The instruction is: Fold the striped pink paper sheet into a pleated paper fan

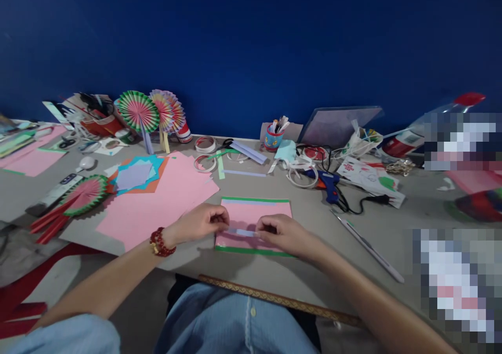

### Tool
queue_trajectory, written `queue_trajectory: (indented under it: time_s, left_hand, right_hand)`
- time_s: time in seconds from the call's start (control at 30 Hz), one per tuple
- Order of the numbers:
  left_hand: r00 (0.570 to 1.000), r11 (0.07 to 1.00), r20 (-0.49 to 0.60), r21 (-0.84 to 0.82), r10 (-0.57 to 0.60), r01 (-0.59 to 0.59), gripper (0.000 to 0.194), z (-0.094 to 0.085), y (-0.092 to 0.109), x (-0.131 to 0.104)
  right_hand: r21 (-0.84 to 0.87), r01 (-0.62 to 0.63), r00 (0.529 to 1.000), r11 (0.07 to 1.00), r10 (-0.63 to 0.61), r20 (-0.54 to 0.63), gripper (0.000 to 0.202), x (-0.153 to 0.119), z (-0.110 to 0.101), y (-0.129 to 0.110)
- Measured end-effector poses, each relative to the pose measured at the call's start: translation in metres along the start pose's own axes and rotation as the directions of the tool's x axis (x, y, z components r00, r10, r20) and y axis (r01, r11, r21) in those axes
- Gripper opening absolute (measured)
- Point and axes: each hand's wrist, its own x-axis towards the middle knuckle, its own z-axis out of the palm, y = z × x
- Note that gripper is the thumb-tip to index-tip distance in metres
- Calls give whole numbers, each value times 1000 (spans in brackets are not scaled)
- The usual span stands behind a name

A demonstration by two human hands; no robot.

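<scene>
Pale Strip [243, 232] Pinched Between Two Hands Above a Pink Sheet [239, 216]

The label on a red-and-white bottle [184, 134] behind the paper fans [138, 111] bore print too small to read. A bottle with a red cap [469, 99], at the far right, also carried a red-and-white label, blurred past reading. A white sheet with a red flower motif [349, 168] lay beyond the glue gun.

The left hand [199, 226] had its thumb and forefinger closed on the strip's left end; the right hand [285, 235] pinched the right end the same way, its other fingers curled. The strip stretched between them over the lower half of the green-edged sheet; whether it touched the sheet could not be told. A lavender band [245, 203] ran just below the sheet's upper green edge.

To the left, large pink papers [157, 207] spread near the left forearm, with blue, orange and lavender pieces on top. To the right lay a slim craft knife [371, 249] and, farther back, a blue glue gun [330, 184] with its black cable and plug. Tape rolls [205, 144] sat behind the sheet.

A painted cup [273, 139] held pens or markers. Reddish-brown pots [107, 126] at the left held dark-handled tools, hard to make out.
</scene>
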Motion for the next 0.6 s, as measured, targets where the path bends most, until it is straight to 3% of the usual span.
queue_trajectory:
  time_s: [0.3, 0.6]
  left_hand:
    - [999, 997, 42, 73, -6, 3, 14, 8, -14, -10]
    - [999, 998, -49, 66, -9, 13, 11, 13, -25, -16]
  right_hand:
    - [-109, -7, 1000, 994, 8, 5, 18, -1, 4, -1]
    - [-173, -6, 999, 985, 0, -38, 11, -6, 7, 3]
